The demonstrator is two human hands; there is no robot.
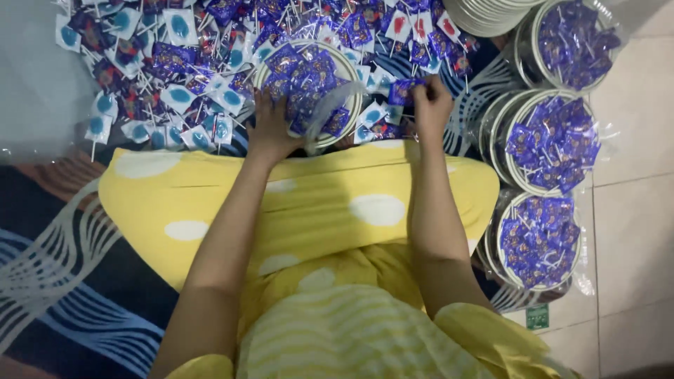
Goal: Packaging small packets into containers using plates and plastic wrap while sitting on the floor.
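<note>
A heap of wrapped lollipops (168,77) covers the patterned mat (77,267) at the far left; the left hand (270,130) lies spread on the rim of a round tub (344,67) half full of purple packets. Beside it, the right hand (430,105) pinches one purple lollipop packet (404,90); three filled tubs (544,144) stand stacked along the right, on the tiled floor (632,231).
</note>
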